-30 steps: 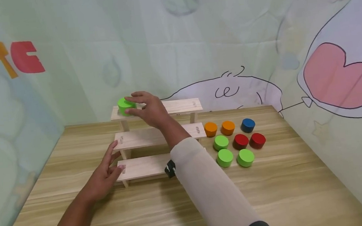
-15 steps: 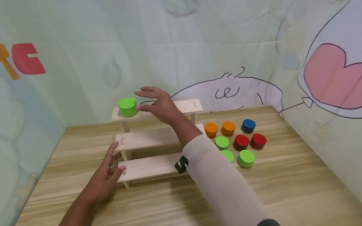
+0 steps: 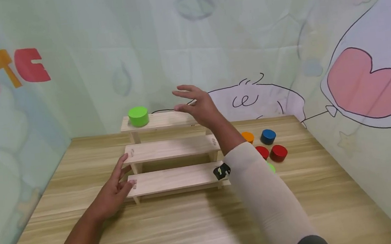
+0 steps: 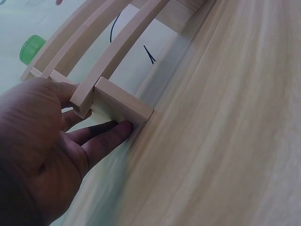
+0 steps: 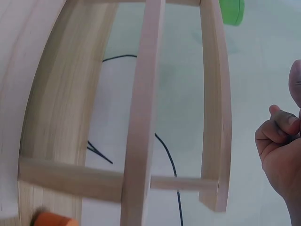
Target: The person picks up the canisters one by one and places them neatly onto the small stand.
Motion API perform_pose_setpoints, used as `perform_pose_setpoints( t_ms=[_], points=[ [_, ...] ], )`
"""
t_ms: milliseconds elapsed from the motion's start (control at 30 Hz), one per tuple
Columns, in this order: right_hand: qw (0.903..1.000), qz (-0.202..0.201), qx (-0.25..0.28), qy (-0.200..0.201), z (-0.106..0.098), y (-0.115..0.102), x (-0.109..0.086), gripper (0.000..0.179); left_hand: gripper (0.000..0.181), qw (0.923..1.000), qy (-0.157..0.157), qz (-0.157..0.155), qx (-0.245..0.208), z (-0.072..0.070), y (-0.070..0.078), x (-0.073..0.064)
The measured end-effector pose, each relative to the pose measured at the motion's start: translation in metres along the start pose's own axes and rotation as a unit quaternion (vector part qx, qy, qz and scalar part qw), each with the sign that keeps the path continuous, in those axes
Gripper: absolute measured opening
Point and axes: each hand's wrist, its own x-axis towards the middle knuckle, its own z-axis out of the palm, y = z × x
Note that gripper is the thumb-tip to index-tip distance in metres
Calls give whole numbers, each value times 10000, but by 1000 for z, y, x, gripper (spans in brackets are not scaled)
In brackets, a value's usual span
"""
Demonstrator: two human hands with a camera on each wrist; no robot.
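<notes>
One green cylindrical block (image 3: 138,117) is sitting at the top left edge of a pale wooden three-tier rack (image 3: 173,149); the spread left hand (image 3: 111,192) is touching lower left edges, the spread right hand (image 3: 200,106) hovering apart

The wood-grained table (image 3: 177,222) runs right back to a pale green, creased backdrop (image 3: 163,78), colourful letters (image 3: 32,65) printed away to the left, a big pink-hearted balloon (image 3: 383,56) drawn over on the right!

backdrop (image 3: 152,36): pale green, creased | printed letters (image 3: 24,67): left | printed balloon (image 3: 381,27): right, pink heart (image 3: 361,86) | tabletop (image 3: 170,230): wood-grain
</notes>
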Motion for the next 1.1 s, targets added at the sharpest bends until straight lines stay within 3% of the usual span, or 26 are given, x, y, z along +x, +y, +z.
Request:
perform_pose_setpoints(
  t_ms=[267, 567, 1100],
  points=[
    [9996, -161, -224, 43, -23, 9, -14, 54, 88, 9999, 29, -126, 60, 0, 2, 0],
    [9985, -102, -528, -21, -39, 6, -45, 54, 88, 9999, 39, -98, 82, 0, 2, 0],
    [9979, 488, -397, 133, -69, 14, -107, 55, 88, 9999, 36, -55, 83, 0, 1, 0]
  ],
)
